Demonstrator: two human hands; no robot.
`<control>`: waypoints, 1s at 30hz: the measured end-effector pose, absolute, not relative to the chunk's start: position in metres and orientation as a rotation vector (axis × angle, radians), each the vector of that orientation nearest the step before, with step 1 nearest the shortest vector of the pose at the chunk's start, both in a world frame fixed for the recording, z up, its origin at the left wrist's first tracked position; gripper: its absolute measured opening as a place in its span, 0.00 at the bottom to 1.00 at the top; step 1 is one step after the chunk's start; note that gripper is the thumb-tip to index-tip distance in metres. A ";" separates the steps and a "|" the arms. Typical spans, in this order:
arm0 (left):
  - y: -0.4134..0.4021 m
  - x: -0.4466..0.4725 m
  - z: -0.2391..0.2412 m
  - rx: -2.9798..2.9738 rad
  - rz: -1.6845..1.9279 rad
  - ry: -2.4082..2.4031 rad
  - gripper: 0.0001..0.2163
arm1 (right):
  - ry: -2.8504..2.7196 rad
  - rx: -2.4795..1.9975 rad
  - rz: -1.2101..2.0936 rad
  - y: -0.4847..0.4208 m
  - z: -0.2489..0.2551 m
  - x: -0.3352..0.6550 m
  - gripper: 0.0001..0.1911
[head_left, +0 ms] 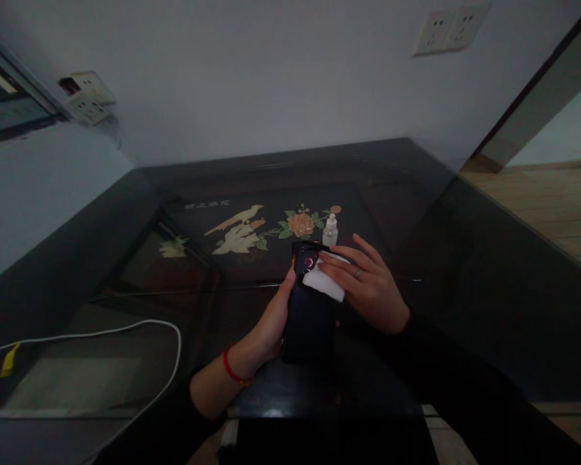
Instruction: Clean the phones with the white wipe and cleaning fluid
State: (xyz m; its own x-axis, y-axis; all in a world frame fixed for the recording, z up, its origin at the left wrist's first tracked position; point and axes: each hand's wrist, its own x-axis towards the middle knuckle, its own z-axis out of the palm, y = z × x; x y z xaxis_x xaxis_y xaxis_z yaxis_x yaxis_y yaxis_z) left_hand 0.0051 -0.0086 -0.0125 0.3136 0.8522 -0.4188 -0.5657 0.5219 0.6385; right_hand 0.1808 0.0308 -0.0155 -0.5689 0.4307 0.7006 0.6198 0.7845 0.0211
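Observation:
My left hand grips a dark phone from its left side, holding it above the dark table, back side up with the camera end away from me. A red string is tied round that wrist. My right hand presses a small white cloth against the phone's upper part with its fingers laid flat over the cloth. A ring shows on one finger.
A small clear dropper bottle stands just beyond the phone on the black glass-topped table with a bird-and-flower inlay. A white cable loops at the left. Wall sockets sit on the wall behind.

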 end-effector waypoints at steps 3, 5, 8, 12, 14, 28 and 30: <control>-0.006 0.006 -0.015 0.459 1.095 0.809 0.23 | -2.247 -0.817 -0.267 0.027 -0.018 0.177 0.18; -0.005 0.005 -0.016 0.485 1.167 0.809 0.23 | -2.233 -0.797 -0.197 0.022 -0.018 0.174 0.18; -0.004 0.003 -0.016 0.516 1.227 0.816 0.23 | -2.220 -0.674 -0.116 0.017 -0.015 0.171 0.18; -0.004 0.004 -0.019 0.551 1.220 0.810 0.23 | -2.122 -0.678 -0.138 0.018 -0.014 0.173 0.21; -0.005 0.006 -0.021 0.548 1.202 0.802 0.24 | -2.098 -0.710 -0.143 0.020 -0.015 0.173 0.21; 0.013 -0.019 0.004 0.391 1.126 0.932 0.22 | -1.422 -1.209 0.636 0.031 -0.012 0.186 0.19; 0.012 -0.015 0.002 0.484 1.182 0.904 0.24 | -1.453 -1.211 0.745 0.031 -0.014 0.182 0.22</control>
